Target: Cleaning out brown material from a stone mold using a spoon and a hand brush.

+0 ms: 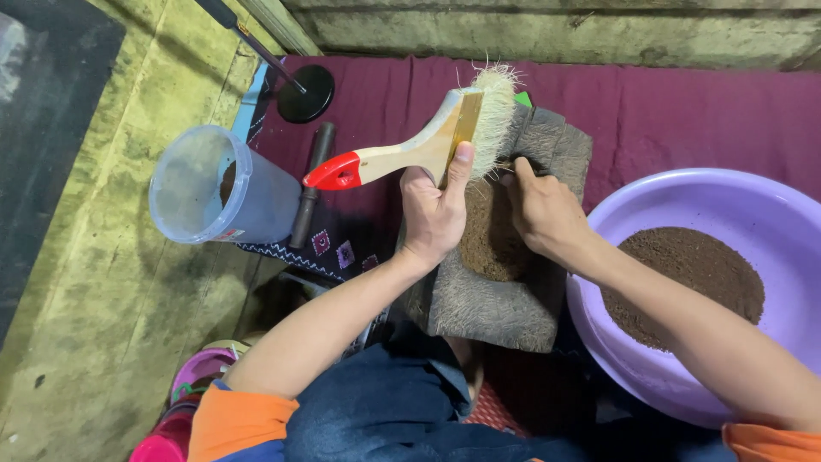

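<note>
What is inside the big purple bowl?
The purple bowl holds a heap of dark brown powder. The right arm crosses over the heap's near edge, so that part of the powder and the bowl's bottom under the heap cannot be seen.

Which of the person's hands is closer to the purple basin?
Right. The right hand rests on the stone slab just beside the purple basin; the left hand, holding the brush, is farther away.
</note>
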